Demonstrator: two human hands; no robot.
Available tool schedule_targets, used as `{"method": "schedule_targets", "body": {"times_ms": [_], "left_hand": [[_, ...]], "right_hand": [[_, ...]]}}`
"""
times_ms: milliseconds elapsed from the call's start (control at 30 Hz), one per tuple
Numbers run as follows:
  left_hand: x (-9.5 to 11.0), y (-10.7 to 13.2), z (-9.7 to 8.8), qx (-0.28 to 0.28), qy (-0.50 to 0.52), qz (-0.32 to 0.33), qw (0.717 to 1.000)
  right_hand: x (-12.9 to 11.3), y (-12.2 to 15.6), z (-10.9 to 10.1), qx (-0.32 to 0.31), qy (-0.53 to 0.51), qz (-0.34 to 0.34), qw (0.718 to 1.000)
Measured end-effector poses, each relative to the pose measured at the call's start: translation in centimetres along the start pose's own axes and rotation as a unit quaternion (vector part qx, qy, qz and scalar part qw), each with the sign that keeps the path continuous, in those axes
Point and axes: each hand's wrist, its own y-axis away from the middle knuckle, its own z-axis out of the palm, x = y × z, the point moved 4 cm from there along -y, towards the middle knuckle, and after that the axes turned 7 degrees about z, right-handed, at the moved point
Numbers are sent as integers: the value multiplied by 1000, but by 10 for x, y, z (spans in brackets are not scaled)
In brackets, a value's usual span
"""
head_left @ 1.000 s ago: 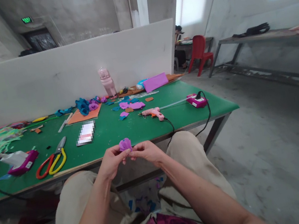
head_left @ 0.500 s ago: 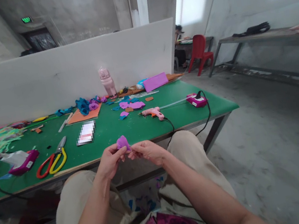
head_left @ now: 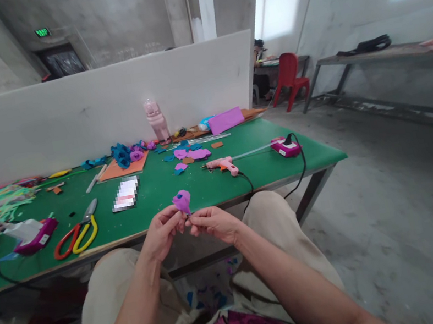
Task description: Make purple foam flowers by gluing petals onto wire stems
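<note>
A purple paper flower (head_left: 182, 201) with a dark blue centre stands upright between my hands, just past the table's front edge. The fingers of my left hand (head_left: 164, 229) pinch its base from the left. My right hand (head_left: 213, 224) is closed at the lower end of the flower, thumb against forefinger; what lies between those fingertips is mostly hidden. Beyond my hands a pink glue gun (head_left: 223, 164) lies on the green table (head_left: 170, 187). Loose purple and blue petals (head_left: 196, 155) are scattered behind it.
Red-and-yellow-handled scissors (head_left: 80, 230) and a phone (head_left: 125, 193) lie to the left. Finished-looking blue and purple flowers (head_left: 121, 155) rest on orange sheets (head_left: 117, 171). A pink bottle (head_left: 157, 122) stands by the white partition (head_left: 105, 103). A magenta power strip (head_left: 286, 146) sits right, its cord hanging over the edge.
The flower has turned upright and risen slightly, so its blue centre now shows. My left fingers have shifted down toward its base. The right hand stays nearly in place.
</note>
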Motion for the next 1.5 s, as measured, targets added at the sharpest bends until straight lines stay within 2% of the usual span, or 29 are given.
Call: {"method": "schedule_targets", "body": {"times_ms": [100, 200, 333, 500, 667, 867, 1167, 1367, 1500], "left_hand": [[-2, -1, 3, -4, -1, -9, 1000], [-4, -1, 1, 3, -4, -15, 1000], [-7, -2, -3, 28, 2, -42, 999], [-9, -2, -2, 21, 41, -56, 997], [-9, -2, -3, 22, 20, -40, 999], [-8, -2, -3, 33, -35, -21, 999], [-9, -2, -3, 16, -73, -13, 997], [-6, -2, -4, 17, -77, 0, 997], [4, -1, -6, 4, -62, 16, 998]], "right_hand": [[-3, -2, -3, 54, 10, -49, 997], [-4, -3, -4, 88, 40, -69, 993], [-2, -2, 0, 73, 67, -53, 994], [0, -2, 2, 35, 81, -46, 995], [0, -5, 1, 49, 109, -54, 991], [-5, -6, -2, 132, 213, -139, 958], [-9, -1, 0, 153, 293, -157, 931], [-13, 3, 5, 174, 315, -195, 912], [-14, 4, 4, 204, 279, -211, 914]]}}
